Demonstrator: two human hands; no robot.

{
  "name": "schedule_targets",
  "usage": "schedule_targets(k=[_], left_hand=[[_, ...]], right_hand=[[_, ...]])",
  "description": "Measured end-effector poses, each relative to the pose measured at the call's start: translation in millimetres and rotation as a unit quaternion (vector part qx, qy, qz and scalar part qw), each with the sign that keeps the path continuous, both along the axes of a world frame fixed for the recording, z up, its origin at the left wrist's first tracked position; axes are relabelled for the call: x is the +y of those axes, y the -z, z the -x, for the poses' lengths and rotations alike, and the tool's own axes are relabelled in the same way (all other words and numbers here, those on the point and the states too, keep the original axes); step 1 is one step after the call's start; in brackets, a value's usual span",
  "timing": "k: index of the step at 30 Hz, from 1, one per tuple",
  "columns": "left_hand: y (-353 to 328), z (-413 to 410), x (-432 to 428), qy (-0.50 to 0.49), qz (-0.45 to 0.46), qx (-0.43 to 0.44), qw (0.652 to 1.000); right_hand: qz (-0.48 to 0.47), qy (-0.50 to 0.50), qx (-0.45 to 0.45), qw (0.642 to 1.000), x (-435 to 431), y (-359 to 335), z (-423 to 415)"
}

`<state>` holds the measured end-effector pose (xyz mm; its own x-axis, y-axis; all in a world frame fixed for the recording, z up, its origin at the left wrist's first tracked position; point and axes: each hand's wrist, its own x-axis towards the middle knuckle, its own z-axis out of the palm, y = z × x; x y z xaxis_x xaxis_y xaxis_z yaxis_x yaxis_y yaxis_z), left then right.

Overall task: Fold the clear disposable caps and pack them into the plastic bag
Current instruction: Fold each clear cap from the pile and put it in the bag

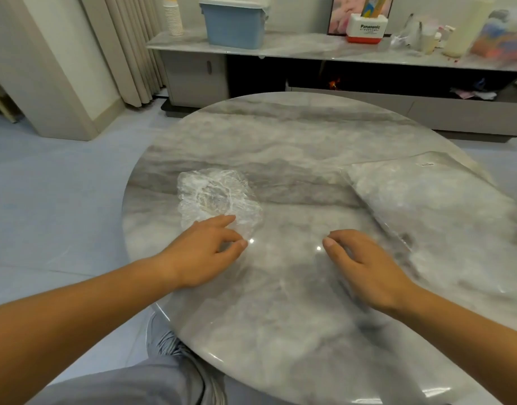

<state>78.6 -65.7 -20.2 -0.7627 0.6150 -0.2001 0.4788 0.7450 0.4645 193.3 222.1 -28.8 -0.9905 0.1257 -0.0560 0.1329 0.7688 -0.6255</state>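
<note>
A crumpled clear disposable cap (216, 197) lies on the left part of the round marble table (295, 135). My left hand (204, 252) hovers at the cap's near edge, fingers loosely spread, the index fingertip over the cap's rim; it holds nothing. My right hand (365, 267) floats over the table's middle, fingers relaxed and a little curled, holding nothing. A large clear plastic bag (426, 209) with a small white label lies flat on the right side of the table, right of my right hand.
Beyond the table stands a low marble-topped cabinet (309, 45) carrying a blue bin (235, 24), a stack of paper cups (173, 17), a white and red box (366, 27) and bottles. Curtains (125, 48) hang at the back left. My knee (163, 381) is under the table's near edge.
</note>
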Motion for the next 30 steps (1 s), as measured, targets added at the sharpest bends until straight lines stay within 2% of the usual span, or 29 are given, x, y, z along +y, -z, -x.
schedule_targets(k=[2, 4, 12, 14, 17, 21, 26, 30], left_hand=[[2, 1, 2, 0.000, 0.041, 0.019, 0.999], [1, 1, 4, -0.014, 0.041, 0.042, 0.998], [-16, -5, 14, -0.078, -0.110, 0.079, 0.988], [-24, -15, 19, -0.028, -0.135, 0.117, 0.984], [-30, -43, 31, 0.150, -0.124, 0.193, 0.962], [-16, -77, 45, 0.322, -0.075, 0.175, 0.928], [0, -94, 50, 0.376, -0.052, 0.111, 0.919], [7, -94, 51, 0.383, -0.046, 0.120, 0.915]], right_hand=[[0.011, -0.011, -0.009, 1.000, -3, -3, -4], [0.017, -0.012, -0.019, 1.000, -7, -8, -7], [0.038, -0.019, -0.017, 0.999, -10, -24, -20], [0.037, -0.017, 0.008, 0.999, -10, -28, -24], [0.025, -0.028, 0.088, 0.995, -9, -36, -32], [-0.001, -0.103, 0.150, 0.983, -3, -38, -45], [-0.051, -0.173, 0.141, 0.973, 4, -17, -62], [-0.097, -0.204, 0.198, 0.954, 5, -7, -72]])
